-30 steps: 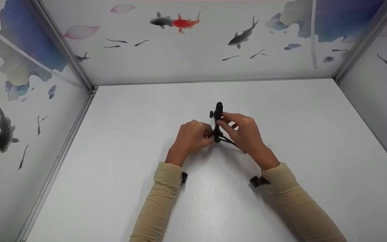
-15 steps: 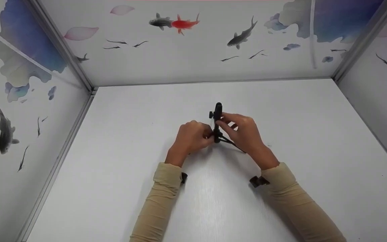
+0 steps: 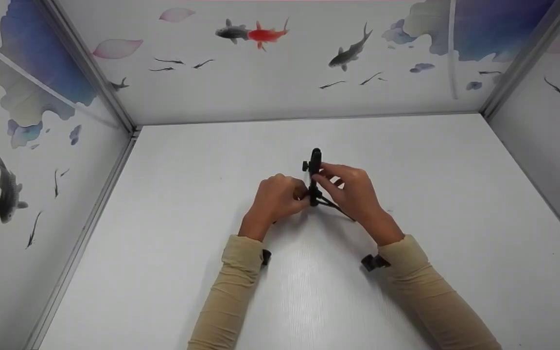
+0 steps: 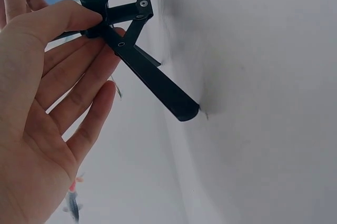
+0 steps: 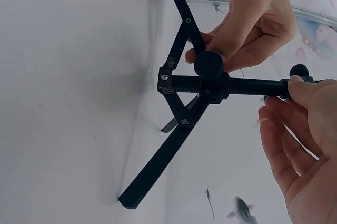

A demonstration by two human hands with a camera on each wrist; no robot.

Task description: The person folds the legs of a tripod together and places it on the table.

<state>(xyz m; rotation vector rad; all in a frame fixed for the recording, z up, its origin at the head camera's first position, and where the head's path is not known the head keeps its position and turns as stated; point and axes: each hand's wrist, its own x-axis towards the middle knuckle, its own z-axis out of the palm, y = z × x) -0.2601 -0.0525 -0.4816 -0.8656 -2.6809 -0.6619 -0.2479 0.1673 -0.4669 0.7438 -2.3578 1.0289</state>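
Note:
A small black tripod (image 3: 315, 187) stands upright near the middle of the white table with its legs spread. My left hand (image 3: 280, 197) pinches it low down, thumb and fingers at the collar beside a large round knob (image 5: 209, 65). In the left wrist view the thumb presses by that knob while the other fingers of the left hand (image 4: 63, 81) lie behind the collar. Higher up, my right hand (image 3: 355, 189) pinches the centre column between thumb and fingers, just under a smaller knob (image 5: 299, 71). One leg (image 5: 160, 163) slants down to the tabletop in the right wrist view.
The white tabletop (image 3: 187, 160) is enclosed by panels printed with fish and petals, a back panel (image 3: 280, 87) and one on each side. Metal frame strips (image 3: 85, 218) run along the left edge. Dark wrist-worn cameras (image 3: 375, 262) sit at both cuffs.

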